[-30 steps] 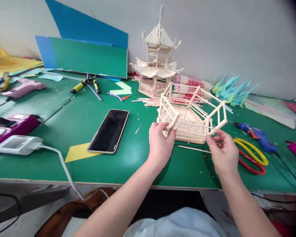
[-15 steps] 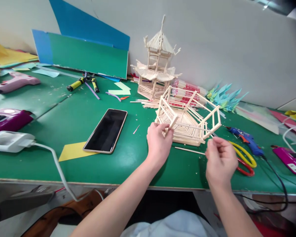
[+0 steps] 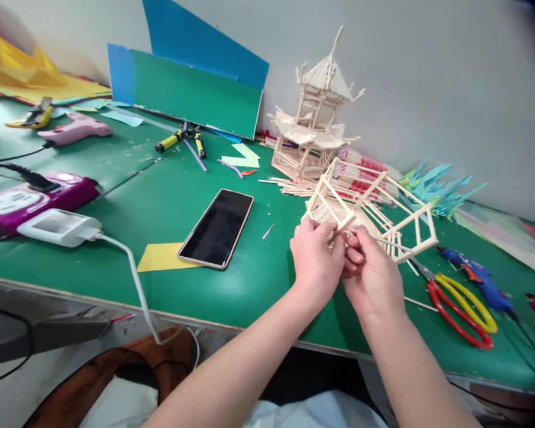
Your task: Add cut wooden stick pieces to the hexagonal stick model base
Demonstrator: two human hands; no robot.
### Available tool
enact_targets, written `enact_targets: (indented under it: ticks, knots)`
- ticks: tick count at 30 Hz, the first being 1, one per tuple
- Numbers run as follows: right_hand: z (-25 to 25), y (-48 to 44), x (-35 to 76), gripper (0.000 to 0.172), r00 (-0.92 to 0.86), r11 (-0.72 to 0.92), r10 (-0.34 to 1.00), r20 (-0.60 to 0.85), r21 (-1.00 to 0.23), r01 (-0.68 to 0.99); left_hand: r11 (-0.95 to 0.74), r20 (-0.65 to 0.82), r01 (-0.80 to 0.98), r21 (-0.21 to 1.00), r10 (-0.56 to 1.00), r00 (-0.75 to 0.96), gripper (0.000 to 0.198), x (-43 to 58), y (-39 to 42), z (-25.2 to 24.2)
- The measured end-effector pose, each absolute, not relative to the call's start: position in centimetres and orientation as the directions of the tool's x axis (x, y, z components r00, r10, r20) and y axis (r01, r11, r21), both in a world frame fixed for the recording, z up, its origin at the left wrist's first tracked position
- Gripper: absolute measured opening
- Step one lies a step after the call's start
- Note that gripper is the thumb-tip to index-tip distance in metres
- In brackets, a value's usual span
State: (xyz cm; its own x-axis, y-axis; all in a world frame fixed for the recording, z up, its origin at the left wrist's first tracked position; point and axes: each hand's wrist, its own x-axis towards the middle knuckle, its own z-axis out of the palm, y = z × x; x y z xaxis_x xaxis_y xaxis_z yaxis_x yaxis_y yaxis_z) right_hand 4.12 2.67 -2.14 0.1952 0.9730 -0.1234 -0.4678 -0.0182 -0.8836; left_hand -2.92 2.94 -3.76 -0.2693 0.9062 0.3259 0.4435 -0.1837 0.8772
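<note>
Thin wooden sticks form an open, many-sided frame (image 3: 369, 190), raised and tilted over a flat base of sticks (image 3: 332, 211). My left hand (image 3: 316, 255) is closed on the near left corner post of this frame. Right beside it, my right hand (image 3: 374, 270) has its fingers pinched together, almost touching the left fingertips. What the right fingers hold is hidden. Scissors (image 3: 463, 309) with red and yellow handles lie to the right of the hands, and a loose stick (image 3: 421, 304) is on the table below the frame.
Behind stands a stick pagoda (image 3: 310, 134) with loose sticks (image 3: 294, 188) at its foot. A blue glue gun (image 3: 477, 276) lies at right. On the left are a phone (image 3: 216, 229), a purple power strip (image 3: 40, 199), a white charger (image 3: 60, 227), a pink glue gun (image 3: 78, 129) and wire pliers (image 3: 182, 139).
My right hand has moved left from the frame's right end to meet my left hand. The view has shifted left, showing more of the power strip. My left hand keeps its grip.
</note>
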Motion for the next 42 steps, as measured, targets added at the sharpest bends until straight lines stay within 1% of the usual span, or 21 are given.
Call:
enact_targets:
  ticks: [7, 11, 22, 28, 42]
  knots:
    - [-2.60, 2.83, 4.05, 0.024, 0.264, 0.015, 0.956, -0.125, -0.882, -0.471, -0.219, 0.345, 0.407, 0.887, 0.900, -0.266, 0.008, -2.83, 3.10, -3.98]
    - [-2.47, 2.85, 3.84, 0.025, 0.283, 0.039, 0.953, -0.110, -0.881, -0.472, -0.230, 0.344, 0.384, 0.894, 0.902, -0.261, 0.010, -2.83, 3.18, -4.05]
    - [-2.48, 2.90, 3.65, 0.026, 0.288, 0.049, 0.952, -0.106, -0.875, -0.482, -0.252, 0.339, 0.327, 0.911, 0.909, -0.243, 0.012, -2.74, 3.22, -4.09]
    - [-2.38, 2.87, 3.64, 0.022, 0.288, 0.034, 0.950, -0.122, -0.875, -0.483, -0.260, 0.337, 0.302, 0.917, 0.911, -0.240, 0.012, -2.79, 3.18, -4.18]
    - [-2.57, 2.97, 3.61, 0.024, 0.295, 0.020, 0.944, -0.148, -0.866, -0.499, -0.248, 0.338, 0.339, 0.908, 0.910, -0.239, 0.013, -2.89, 3.14, -3.93]
